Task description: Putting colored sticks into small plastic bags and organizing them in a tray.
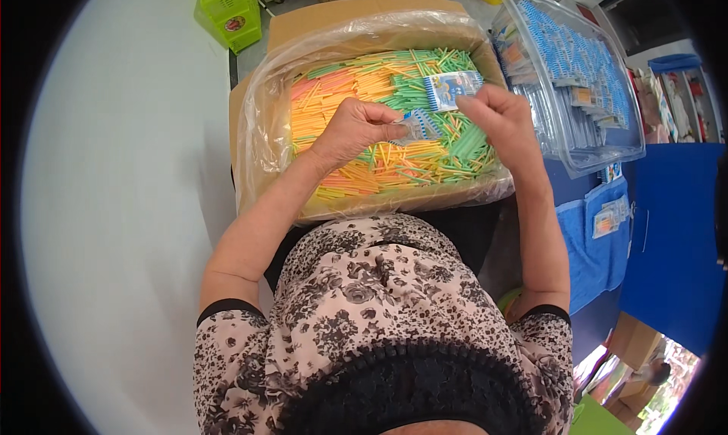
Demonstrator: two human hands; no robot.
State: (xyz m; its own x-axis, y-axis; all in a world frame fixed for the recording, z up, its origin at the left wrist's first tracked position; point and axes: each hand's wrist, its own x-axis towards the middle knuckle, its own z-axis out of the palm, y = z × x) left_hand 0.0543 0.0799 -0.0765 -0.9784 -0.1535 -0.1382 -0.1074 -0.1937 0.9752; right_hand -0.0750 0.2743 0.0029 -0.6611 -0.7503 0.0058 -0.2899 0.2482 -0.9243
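Note:
My left hand [358, 134] is over the box of straws, its thumb and fingers pinching a small clear plastic bag [419, 127] with blue stripes. Just to the right, my right hand [502, 124] is closed, thumb and fingers curled together; anything between them is hidden. Its thumb tip overlaps the lower right part of a flat blue and white stack of bags [447, 92], and I cannot tell whether they touch. The stack lies on short coloured straws [341, 105] in yellow, orange, pink and green. They fill a cardboard box [364, 16] lined with clear plastic film [262, 124].
A clear plastic bin [584, 162] with many filled, blue-edged bags [572, 52] stands to the right. Below it, a blue towel [588, 253] carries a few small bags [609, 219]. A green crate [227, 14] stands far left beside a pale wall [129, 207].

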